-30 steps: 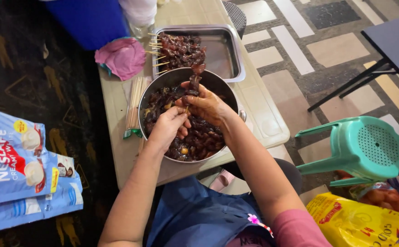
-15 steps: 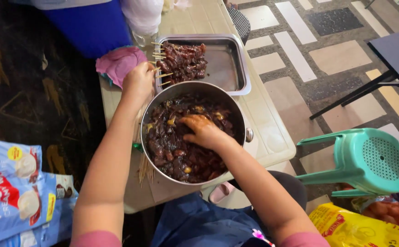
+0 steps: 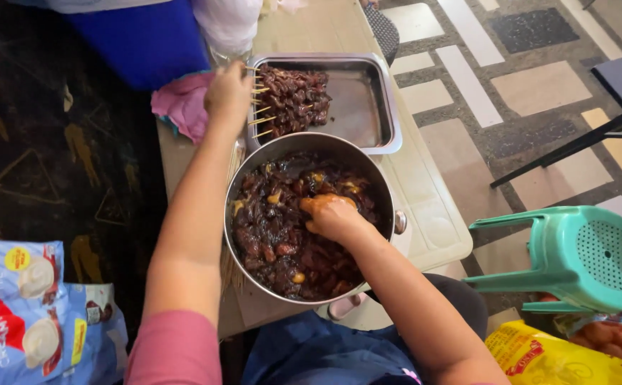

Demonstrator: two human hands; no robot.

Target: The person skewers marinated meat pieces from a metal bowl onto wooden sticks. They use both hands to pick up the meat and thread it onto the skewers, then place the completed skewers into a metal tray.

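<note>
A round metal pot (image 3: 389,214) full of dark marinated meat pieces (image 3: 268,235) stands on a beige table (image 3: 428,214). My right hand (image 3: 333,215), coated in sauce, is dug into the meat with its fingers curled down among the pieces. Behind the pot lies a rectangular metal tray (image 3: 368,100) with several finished meat skewers (image 3: 293,100) piled at its left side. My left hand (image 3: 229,93) is at the tray's left edge, fingers curled over the stick ends. Whether it grips a stick is hidden.
A pink cloth (image 3: 181,105) lies left of the tray, with a blue container (image 3: 147,43) and a white bag (image 3: 229,25) behind it. Bare sticks (image 3: 231,267) lie beside the pot. A green plastic stool (image 3: 585,257), a yellow bag (image 3: 560,356) and blue packets (image 3: 26,314) are on the floor.
My left hand has left the pot and reached up to the tray's left edge. My right hand has stayed in the meat, shifting slightly toward the middle of the pot.
</note>
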